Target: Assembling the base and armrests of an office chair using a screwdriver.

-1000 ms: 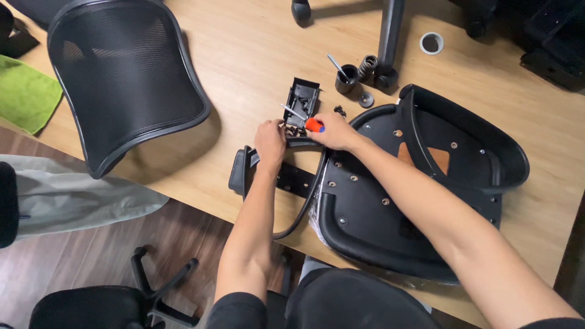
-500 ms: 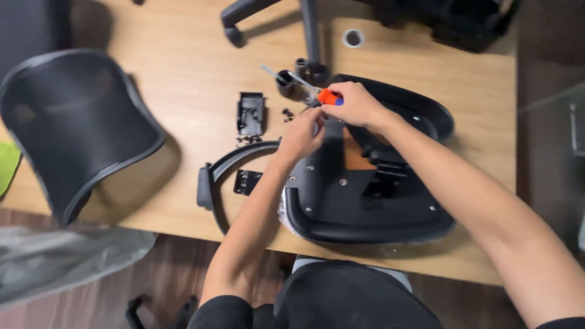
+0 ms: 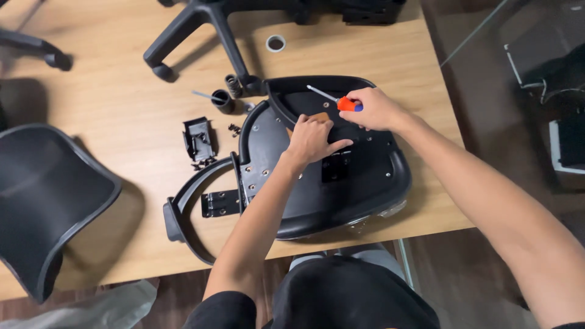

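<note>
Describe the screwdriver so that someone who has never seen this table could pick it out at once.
Start at the big black plastic chair seat lying upside down on the light wooden table. Over its far edge, the right hand grips a small screwdriver with an orange and blue handle, its thin metal shaft pointing up and left. It is the only brightly coloured thing among the black chair parts.

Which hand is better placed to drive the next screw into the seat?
Probably the right hand: it already grips the screwdriver over the seat. The left hand lies flat on the seat, steadying it.
</note>
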